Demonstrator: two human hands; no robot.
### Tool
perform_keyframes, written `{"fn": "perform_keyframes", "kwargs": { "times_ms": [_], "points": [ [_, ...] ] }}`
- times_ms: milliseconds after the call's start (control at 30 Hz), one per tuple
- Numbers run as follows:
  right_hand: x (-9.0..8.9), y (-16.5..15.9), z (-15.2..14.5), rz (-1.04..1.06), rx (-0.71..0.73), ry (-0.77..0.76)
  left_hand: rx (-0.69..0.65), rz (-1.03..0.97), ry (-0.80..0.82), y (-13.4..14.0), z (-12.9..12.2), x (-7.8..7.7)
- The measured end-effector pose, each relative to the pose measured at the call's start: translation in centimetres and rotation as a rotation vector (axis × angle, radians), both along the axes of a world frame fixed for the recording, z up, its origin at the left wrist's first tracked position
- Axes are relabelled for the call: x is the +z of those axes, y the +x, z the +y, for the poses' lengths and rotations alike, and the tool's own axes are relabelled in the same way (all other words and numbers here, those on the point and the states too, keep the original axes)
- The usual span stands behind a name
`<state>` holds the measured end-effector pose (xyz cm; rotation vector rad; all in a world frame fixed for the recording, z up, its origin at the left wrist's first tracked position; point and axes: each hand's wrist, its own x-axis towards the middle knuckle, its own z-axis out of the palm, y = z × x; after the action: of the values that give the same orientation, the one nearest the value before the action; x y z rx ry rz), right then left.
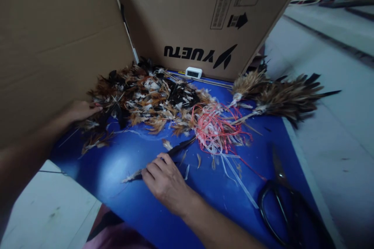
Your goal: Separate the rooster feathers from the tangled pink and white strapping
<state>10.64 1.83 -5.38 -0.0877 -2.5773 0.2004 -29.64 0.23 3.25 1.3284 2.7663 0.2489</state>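
Observation:
My right hand (165, 181) is closed over a long dark feather (179, 148) near the front of the blue tabletop (204, 202). The feather's pale quill end (130, 177) sticks out to the left of the fingers, and its dark tip reaches toward the ribbons. At the left edge of a big heap of brown, black and white feathers (152, 97), my left hand (83, 109) touches the feathers. Its fingers are blurred and partly covered, so whether it grips any feather is unclear. A tangle of red and white plastic ribbon (214, 128) lies right of the heap.
Black-handled scissors (280, 198) lie at the right front. Two tied feather bunches (289, 95) rest at the back right, partly over the table's edge. Cardboard panels (181, 15) stand behind and at the left. A small white digital display (193, 72) sits at the rear.

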Motion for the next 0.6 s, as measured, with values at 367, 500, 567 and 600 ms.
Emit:
{"fn": "perform_keyframes", "kwargs": {
  "times_ms": [367, 500, 567, 600],
  "points": [
    [-0.1, 0.0, 0.2, -0.042, -0.004, -0.022, 0.213, -0.283, 0.215, -1.4, -0.3, -1.3],
    [0.0, 0.0, 0.2, -0.049, 0.003, -0.029, 0.293, -0.408, 0.384, -2.2, -1.2, -0.2],
    [0.2, 0.0, 0.2, -0.048, 0.007, -0.031, 0.326, -0.440, 0.459, -2.5, -1.4, 0.5],
    [0.2, 0.0, 0.2, -0.047, 0.008, -0.031, 0.336, -0.458, 0.490, -2.6, -1.5, 0.8]
  ]
}}
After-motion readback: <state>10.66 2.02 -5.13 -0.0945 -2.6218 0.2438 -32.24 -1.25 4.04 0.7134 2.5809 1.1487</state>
